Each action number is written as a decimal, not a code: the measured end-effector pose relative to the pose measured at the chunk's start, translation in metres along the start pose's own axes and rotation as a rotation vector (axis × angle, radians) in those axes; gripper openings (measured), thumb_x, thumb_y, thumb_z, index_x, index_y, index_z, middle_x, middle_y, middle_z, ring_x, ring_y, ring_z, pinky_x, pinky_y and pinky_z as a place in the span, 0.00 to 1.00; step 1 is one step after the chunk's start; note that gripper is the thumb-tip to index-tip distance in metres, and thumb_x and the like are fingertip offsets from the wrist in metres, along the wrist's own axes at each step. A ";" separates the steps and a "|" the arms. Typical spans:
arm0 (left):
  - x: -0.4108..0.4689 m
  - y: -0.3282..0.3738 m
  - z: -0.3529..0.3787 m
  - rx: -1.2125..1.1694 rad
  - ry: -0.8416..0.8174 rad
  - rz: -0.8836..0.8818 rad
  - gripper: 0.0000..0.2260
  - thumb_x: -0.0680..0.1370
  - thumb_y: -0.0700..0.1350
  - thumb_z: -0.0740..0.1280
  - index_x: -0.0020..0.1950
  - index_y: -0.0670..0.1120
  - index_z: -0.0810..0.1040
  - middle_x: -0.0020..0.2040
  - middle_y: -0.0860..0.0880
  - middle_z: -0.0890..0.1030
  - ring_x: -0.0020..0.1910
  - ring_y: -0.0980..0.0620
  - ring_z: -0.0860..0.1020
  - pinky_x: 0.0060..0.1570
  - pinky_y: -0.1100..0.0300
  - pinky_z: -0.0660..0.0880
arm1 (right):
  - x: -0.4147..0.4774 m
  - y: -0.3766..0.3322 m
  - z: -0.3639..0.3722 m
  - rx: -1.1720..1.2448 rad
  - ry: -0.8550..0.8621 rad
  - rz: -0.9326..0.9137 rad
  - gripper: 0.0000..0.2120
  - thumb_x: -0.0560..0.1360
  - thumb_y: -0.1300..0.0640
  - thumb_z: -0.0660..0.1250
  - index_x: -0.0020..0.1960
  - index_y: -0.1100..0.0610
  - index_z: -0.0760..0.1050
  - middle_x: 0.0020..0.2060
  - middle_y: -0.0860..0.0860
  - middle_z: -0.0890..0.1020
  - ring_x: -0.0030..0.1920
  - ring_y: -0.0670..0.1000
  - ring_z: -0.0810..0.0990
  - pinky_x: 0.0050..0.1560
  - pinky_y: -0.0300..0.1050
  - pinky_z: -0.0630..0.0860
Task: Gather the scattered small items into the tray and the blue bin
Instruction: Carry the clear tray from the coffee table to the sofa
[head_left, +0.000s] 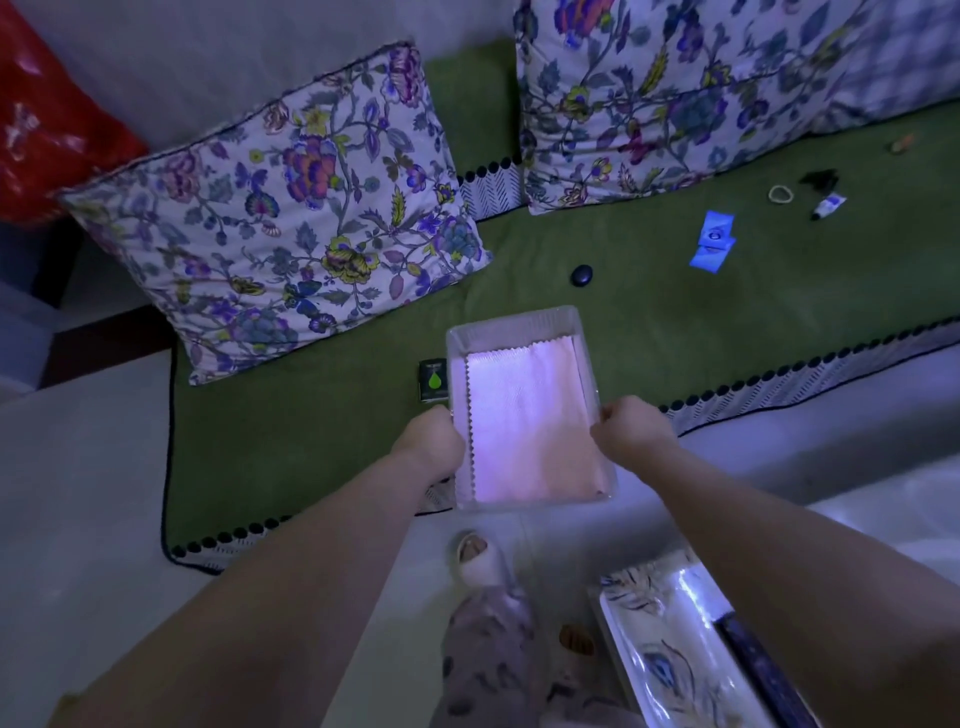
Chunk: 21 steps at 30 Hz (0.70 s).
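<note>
- Both hands are clamped on the container (514, 319). The left hand (434, 436) is curled round its left wall and the right hand (626, 428) pinches its right rim, each about midway along its side.
- The container sits at the front edge of the green cover (649, 322), its near end overhanging that edge. Its long axis runs straight away from the person toward the pillows. A pink cloth (530, 421) lies flat inside; no small items show in it.
- The black box (432, 381) lies just beside the container's left wall, right ahead of the left hand, so that hand is much the nearer.
- The rest lies right of the container, on the right hand's side:
  - the dark pebble (581, 275), near the container's far right corner;
  - the blue packets (716, 240), farther out;
  - the ring (781, 194) and tube (829, 206), close together near the cover's back right;
  - an orange item (902, 143), farthest off.
- The patterned tray (670, 649) is off the cover, low on the person's right.
- Whether the container is the blue bin, I cannot tell in this light.
- Judgement: gathering has barely begun, and one hand must let go before anything is picked up.
</note>
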<state>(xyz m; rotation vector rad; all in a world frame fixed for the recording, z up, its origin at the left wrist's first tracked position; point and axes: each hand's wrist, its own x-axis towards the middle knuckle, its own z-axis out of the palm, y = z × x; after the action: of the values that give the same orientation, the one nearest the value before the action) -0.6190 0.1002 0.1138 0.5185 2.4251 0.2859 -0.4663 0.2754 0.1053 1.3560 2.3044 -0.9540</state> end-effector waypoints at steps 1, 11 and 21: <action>0.009 0.002 -0.002 0.007 0.002 0.001 0.08 0.79 0.40 0.58 0.53 0.41 0.74 0.55 0.43 0.78 0.49 0.46 0.75 0.46 0.59 0.71 | 0.007 -0.004 -0.003 -0.007 0.004 0.006 0.12 0.71 0.63 0.59 0.29 0.57 0.65 0.28 0.52 0.71 0.36 0.56 0.72 0.29 0.39 0.62; 0.158 0.020 -0.052 0.039 -0.076 0.039 0.10 0.80 0.45 0.59 0.58 0.44 0.73 0.56 0.46 0.78 0.50 0.46 0.77 0.45 0.57 0.72 | 0.127 -0.070 -0.010 0.033 0.007 0.124 0.09 0.73 0.61 0.59 0.43 0.58 0.78 0.32 0.53 0.76 0.38 0.57 0.76 0.34 0.40 0.69; 0.258 0.023 -0.046 -0.069 -0.136 -0.021 0.09 0.75 0.40 0.60 0.53 0.43 0.75 0.52 0.43 0.81 0.50 0.43 0.79 0.53 0.51 0.78 | 0.220 -0.100 -0.001 0.038 -0.008 0.165 0.14 0.74 0.62 0.59 0.54 0.58 0.80 0.41 0.57 0.78 0.42 0.57 0.75 0.42 0.41 0.70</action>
<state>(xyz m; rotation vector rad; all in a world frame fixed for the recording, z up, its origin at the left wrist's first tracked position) -0.8271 0.2282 0.0176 0.4658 2.2798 0.3141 -0.6639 0.3871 0.0228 1.5273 2.1389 -0.9525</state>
